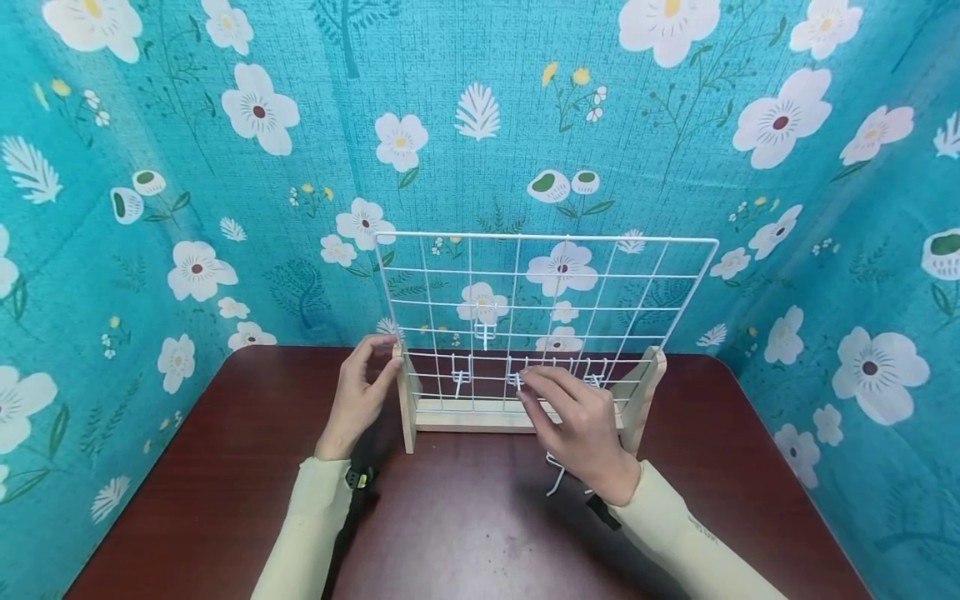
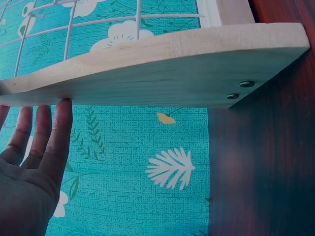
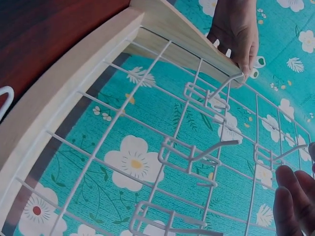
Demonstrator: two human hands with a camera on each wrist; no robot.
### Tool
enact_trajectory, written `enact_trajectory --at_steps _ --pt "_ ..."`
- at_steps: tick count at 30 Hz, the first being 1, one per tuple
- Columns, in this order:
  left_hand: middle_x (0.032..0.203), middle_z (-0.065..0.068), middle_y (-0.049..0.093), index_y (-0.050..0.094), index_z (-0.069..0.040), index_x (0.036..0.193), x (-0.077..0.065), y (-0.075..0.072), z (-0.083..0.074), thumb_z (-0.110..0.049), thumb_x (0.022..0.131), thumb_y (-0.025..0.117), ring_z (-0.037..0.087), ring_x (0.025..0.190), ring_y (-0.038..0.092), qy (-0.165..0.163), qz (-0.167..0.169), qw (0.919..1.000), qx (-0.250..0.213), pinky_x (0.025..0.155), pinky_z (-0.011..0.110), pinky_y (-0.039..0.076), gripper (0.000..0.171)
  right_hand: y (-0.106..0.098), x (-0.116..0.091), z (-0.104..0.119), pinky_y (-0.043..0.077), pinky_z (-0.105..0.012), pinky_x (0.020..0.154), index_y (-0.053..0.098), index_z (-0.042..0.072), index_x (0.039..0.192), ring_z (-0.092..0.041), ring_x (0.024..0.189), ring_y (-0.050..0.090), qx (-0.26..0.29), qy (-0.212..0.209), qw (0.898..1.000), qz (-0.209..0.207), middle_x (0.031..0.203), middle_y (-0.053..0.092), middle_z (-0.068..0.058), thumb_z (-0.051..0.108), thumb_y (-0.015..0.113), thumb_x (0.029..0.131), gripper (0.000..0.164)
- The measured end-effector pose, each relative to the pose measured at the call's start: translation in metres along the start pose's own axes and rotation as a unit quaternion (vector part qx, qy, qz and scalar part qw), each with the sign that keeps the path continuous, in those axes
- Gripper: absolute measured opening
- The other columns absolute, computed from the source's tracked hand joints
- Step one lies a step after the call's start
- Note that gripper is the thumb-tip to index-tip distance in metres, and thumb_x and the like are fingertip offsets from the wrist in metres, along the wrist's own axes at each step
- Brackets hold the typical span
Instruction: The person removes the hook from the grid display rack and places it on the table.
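Observation:
A white wire grid stands upright in a wooden stand on the table. My left hand holds the stand's left side piece near its upper end; its fingers lie against the outer face in the left wrist view. White wire hooks hang on the grid: one higher hook and several lower, among them a left hook and a middle hook. In front of the middle one is my right hand, its fingers bent slightly and apart from that hook. Nothing shows between them.
Loose white hooks lie on the dark red table, partly hidden under my right hand. A teal floral cloth hangs behind and on both sides. The stand's right side piece rises behind the right hand.

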State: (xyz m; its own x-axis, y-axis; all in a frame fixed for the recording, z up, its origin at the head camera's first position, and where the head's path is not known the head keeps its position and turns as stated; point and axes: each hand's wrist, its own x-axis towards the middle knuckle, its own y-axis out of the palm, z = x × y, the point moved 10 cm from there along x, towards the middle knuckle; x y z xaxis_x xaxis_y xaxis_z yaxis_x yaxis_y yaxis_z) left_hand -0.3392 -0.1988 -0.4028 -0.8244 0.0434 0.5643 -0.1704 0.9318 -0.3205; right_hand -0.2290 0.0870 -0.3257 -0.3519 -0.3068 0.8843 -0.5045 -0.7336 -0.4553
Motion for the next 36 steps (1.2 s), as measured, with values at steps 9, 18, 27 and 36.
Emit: enact_trajectory --at_steps 9,18,27,36 --pt "0.125 0.014 0.069 0.064 -0.004 0.130 -0.001 0.000 -0.001 -0.011 0.101 0.068 0.002 0.105 0.065 -0.001 0.000 1.0000 0.005 0.079 0.016 0.057 0.030 0.000 0.008 0.001 0.058 -0.033 0.057 0.078 0.007 0.113 -0.021 0.079 0.078 0.004 -0.001 1.000 -0.016 0.102 0.079 -0.009 0.022 0.067 0.102 0.022" --pt "0.124 0.014 0.070 0.065 -0.005 0.130 0.000 -0.001 -0.002 -0.011 0.101 0.068 0.008 0.104 0.067 0.010 -0.002 1.0000 -0.002 0.078 0.012 0.054 0.030 0.010 0.019 -0.002 0.059 -0.030 0.060 0.077 0.007 0.113 -0.020 0.081 0.077 0.010 0.027 1.000 0.009 0.106 0.078 -0.009 0.011 0.079 0.090 0.023" --pt "0.124 0.013 0.070 0.064 -0.004 0.131 -0.001 0.001 0.000 -0.008 0.101 0.068 0.003 0.106 0.065 0.001 0.005 1.0000 0.004 0.078 0.018 0.057 0.031 0.015 0.026 0.001 0.045 -0.024 0.048 0.077 0.005 0.110 -0.014 0.066 0.069 0.022 0.013 1.000 -0.018 0.104 0.078 -0.010 0.010 0.076 0.093 0.018" --pt "0.122 0.013 0.071 0.066 -0.005 0.128 0.000 -0.001 -0.001 -0.005 0.100 0.068 0.002 0.105 0.064 0.009 -0.003 0.9999 0.004 0.077 0.016 0.057 0.028 0.021 0.034 0.001 0.048 -0.026 0.050 0.077 0.006 0.111 -0.018 0.073 0.074 0.015 0.025 1.000 -0.006 0.108 0.078 -0.010 0.008 0.077 0.091 0.020"
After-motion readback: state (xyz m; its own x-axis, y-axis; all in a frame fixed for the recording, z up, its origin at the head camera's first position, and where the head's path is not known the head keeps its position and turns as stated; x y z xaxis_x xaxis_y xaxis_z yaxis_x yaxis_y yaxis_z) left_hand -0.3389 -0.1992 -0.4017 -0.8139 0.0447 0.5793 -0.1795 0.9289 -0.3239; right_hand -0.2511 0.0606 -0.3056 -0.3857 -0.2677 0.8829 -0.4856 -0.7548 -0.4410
